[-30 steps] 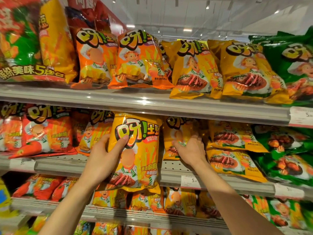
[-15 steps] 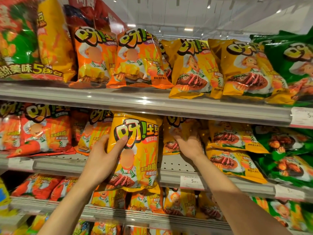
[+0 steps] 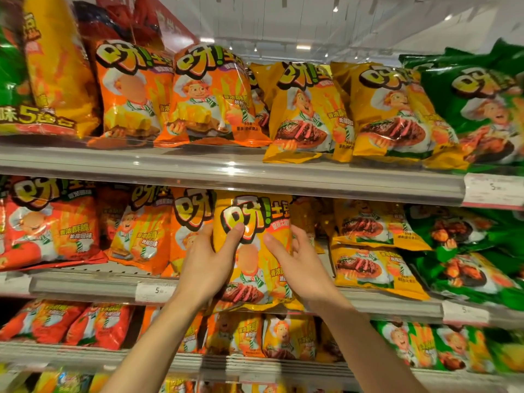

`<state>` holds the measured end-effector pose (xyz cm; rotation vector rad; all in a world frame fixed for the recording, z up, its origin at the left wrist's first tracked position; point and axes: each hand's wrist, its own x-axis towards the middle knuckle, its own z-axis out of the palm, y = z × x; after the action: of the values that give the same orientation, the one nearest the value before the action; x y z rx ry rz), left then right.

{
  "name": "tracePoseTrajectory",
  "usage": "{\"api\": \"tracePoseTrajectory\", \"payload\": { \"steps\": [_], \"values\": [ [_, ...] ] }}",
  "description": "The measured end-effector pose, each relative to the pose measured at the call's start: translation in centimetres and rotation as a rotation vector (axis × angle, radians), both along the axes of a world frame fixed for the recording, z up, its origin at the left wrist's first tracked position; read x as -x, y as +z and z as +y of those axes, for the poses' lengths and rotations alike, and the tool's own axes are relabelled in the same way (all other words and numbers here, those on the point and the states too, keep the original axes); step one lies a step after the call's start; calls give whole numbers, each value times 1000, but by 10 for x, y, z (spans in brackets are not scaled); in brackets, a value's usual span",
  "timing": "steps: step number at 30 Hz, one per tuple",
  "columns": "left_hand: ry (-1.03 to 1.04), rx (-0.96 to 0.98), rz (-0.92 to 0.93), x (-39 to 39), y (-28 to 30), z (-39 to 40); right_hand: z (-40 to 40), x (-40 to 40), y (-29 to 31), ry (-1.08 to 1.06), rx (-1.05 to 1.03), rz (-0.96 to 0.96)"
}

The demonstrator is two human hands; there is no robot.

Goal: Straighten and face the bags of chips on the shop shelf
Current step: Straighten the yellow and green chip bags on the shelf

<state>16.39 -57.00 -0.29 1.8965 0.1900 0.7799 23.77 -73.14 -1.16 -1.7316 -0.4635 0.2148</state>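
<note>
A yellow chip bag [image 3: 256, 222] with a steak picture stands upright at the front of the middle shelf [image 3: 85, 286]. My left hand [image 3: 208, 265] grips its left edge, thumb across the front near the logo. My right hand [image 3: 297, 268] holds its right edge, thumb on the front, fingers curled behind. Orange bags [image 3: 141, 234] stand just to its left. Two more yellow steak bags [image 3: 365, 248] lie stacked to its right.
Red bags [image 3: 51, 225] fill the middle shelf's left end, green bags [image 3: 467, 251] its right. The top shelf [image 3: 226, 168] carries orange, yellow and green bags. A lower shelf [image 3: 85, 355] holds more bags. Price tags [image 3: 154, 290] sit on the shelf rails.
My right hand has left the bags at the back and come onto the yellow bag's right edge. The bag has moved right and back onto the shelf.
</note>
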Motion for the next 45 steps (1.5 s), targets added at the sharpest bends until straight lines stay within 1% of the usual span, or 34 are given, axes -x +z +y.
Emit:
{"api": "tracePoseTrajectory", "payload": {
  "steps": [2,3,5,8,10,14,18,25,27,29,33,37,40,42,43,45],
  "values": [
    [17,-22,43,-4,-1,1,0,-8,3,-56,-43,-6],
    [44,-64,73,-5,-2,3,-2,-15,4,-101,-54,-19],
    [136,-234,78,-4,-7,12,-7,-27,8,-196,-16,-65],
    [264,-554,7,-2,-17,24,-8,-40,11,-300,152,-119],
    [320,-697,5,-2,-24,30,-7,-40,6,-346,233,-200],
    [377,-834,48,-6,-32,36,-6,-21,-8,-363,392,-411],
    [378,-883,85,-9,-38,41,4,-9,-23,-318,606,-571],
    [342,-885,106,-9,-39,45,-1,-33,-28,-372,706,-736],
    [333,-873,103,-8,-40,46,0,-31,-35,-371,755,-742],
    [322,-858,86,-7,-41,46,0,-26,-40,-364,759,-718],
    [259,-805,42,-4,-44,48,-4,-20,-33,-295,623,-643],
    [153,-707,-8,6,-45,48,-18,0,-24,-211,463,-439],
    [61,-620,-37,17,-48,44,-33,25,-28,-227,309,-327],
    [6,-526,-38,24,-51,38,-44,40,-37,-275,178,-266],
    [-23,-464,-22,28,-54,34,-52,46,-42,-305,148,-244],
    [-88,-302,28,34,-62,25,-67,56,-52,-358,201,-225]
  ]
}}
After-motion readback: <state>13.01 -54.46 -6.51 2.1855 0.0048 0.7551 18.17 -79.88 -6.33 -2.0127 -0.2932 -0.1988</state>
